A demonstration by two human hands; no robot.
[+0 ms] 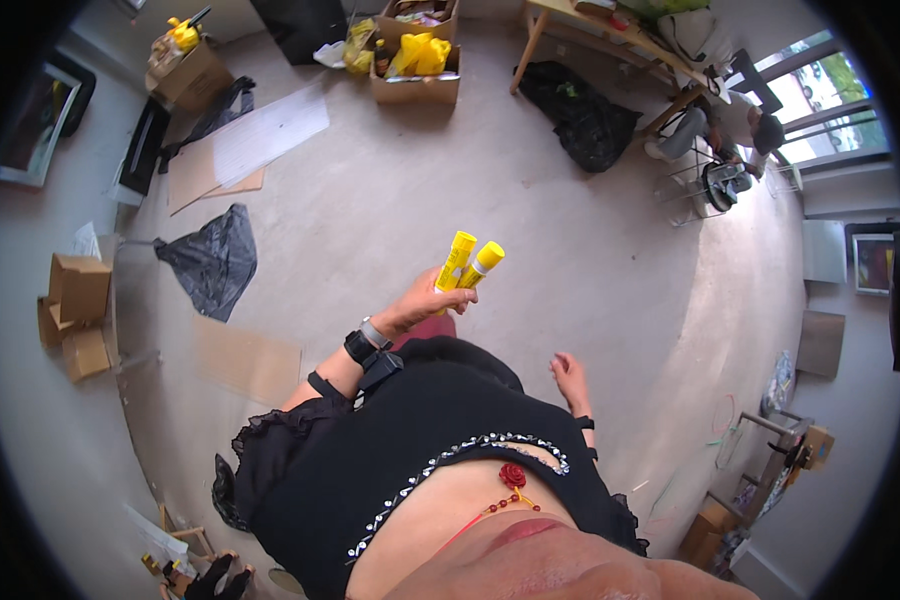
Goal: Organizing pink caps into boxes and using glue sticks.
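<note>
My left hand (426, 304) is closed around two yellow glue sticks (457, 262), held out in front of my body. The capped ends point up and away, fanned slightly apart. The second glue stick (484, 262) leans to the right of the first, and their lower ends are hidden in my fingers. At my right side hangs my right hand (569, 380), with nothing visible in it and its fingers loosely bent.
Black plastic sheeting (215, 262) and flat cardboard (247, 360) lie on the floor to the left, near an open carton (80, 300). Ahead stands a box with yellow bags (417, 80). A wooden table (620, 35) and a seated person (735, 125) are at the far right.
</note>
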